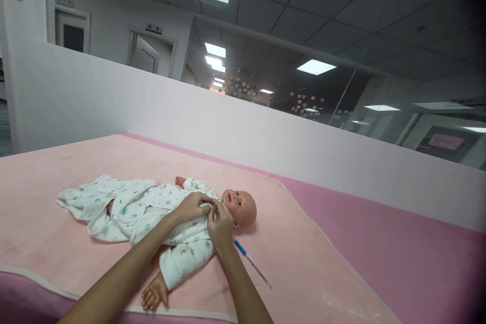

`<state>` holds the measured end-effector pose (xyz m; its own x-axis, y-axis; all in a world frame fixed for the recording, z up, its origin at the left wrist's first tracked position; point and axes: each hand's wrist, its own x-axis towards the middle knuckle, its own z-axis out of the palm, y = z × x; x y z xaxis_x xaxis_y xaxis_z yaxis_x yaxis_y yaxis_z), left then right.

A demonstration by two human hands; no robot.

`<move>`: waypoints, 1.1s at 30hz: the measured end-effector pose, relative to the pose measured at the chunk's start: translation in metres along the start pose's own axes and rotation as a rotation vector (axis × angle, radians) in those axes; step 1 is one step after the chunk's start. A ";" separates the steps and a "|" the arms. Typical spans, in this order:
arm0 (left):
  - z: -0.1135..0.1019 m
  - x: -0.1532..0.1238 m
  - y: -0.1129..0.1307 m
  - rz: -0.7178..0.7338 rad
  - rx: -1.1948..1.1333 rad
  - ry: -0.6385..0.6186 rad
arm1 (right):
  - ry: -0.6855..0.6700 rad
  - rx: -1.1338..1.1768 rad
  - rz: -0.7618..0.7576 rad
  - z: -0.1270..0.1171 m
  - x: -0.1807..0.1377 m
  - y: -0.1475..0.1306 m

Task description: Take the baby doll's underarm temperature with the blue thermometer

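A baby doll lies on its back, its bald head to the right. It wears a white romper with small green and brown prints; the front hangs partly loose toward the legs. At the doll's neck, my left hand pinches the romper's collar edge, fingers bent. Right beside it, my right hand is also closed on the collar, thumb and fingertips together. Whether a snap or a tie lies between the fingertips is too small to tell. One doll hand sticks out of the near sleeve.
A pen with a blue cap lies on the pink pad, right of the doll's head. The pad covers a darker pink surface. A low white wall runs behind, with glass above it.
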<state>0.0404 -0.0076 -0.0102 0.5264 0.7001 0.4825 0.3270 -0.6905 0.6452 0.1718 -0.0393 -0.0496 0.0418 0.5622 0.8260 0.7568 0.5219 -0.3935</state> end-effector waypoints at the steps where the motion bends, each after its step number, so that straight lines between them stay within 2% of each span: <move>1: 0.000 0.000 0.000 0.001 -0.006 0.005 | 0.020 0.002 0.005 0.001 -0.001 0.001; 7: 0.003 0.001 -0.002 -0.016 -0.047 0.041 | 0.121 -0.028 0.045 0.007 -0.003 0.004; 15: 0.005 0.000 -0.002 0.025 0.068 0.070 | 0.096 -0.005 0.064 0.008 -0.003 0.003; 21: 0.006 -0.002 -0.003 -0.015 0.030 0.105 | 0.053 0.035 0.095 0.005 -0.002 -0.003; 26: 0.007 -0.005 0.001 0.004 0.143 0.131 | 0.048 0.063 0.106 0.003 -0.002 -0.005; 33: 0.006 -0.004 -0.001 -0.008 -0.152 0.138 | 0.098 0.050 0.159 0.004 -0.003 -0.005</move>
<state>0.0428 -0.0106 -0.0168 0.4082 0.7311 0.5467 0.2029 -0.6566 0.7265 0.1652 -0.0417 -0.0516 0.2236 0.5763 0.7860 0.7020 0.4642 -0.5401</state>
